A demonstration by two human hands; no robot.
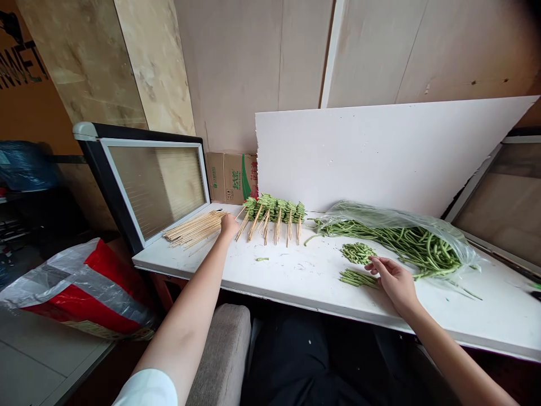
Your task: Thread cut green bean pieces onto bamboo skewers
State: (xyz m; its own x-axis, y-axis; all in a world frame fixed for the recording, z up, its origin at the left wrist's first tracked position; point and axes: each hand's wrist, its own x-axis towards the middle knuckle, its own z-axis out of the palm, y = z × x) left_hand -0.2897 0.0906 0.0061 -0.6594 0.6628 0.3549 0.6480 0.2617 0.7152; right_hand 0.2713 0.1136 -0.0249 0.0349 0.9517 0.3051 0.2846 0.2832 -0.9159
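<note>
My left hand [229,225] reaches far out to the end of a pile of bamboo skewers [194,229] on the white table [296,276]; its fingers curl at the sticks' tips, and whether it grips one is hidden. My right hand [393,278] rests on the table with fingers bent, touching a small bundle of cut green bean pieces [357,277]. A second heap of cut pieces [358,252] lies just beyond it. Finished skewers of threaded bean pieces [274,214] lie in a row between the hands.
A clear plastic bag of long green beans [406,239] lies at the right. A white board [380,152] leans behind the table, a cardboard box [232,177] beside it. A glass-topped freezer [143,180] stands left, a red and clear bag [84,287] below it.
</note>
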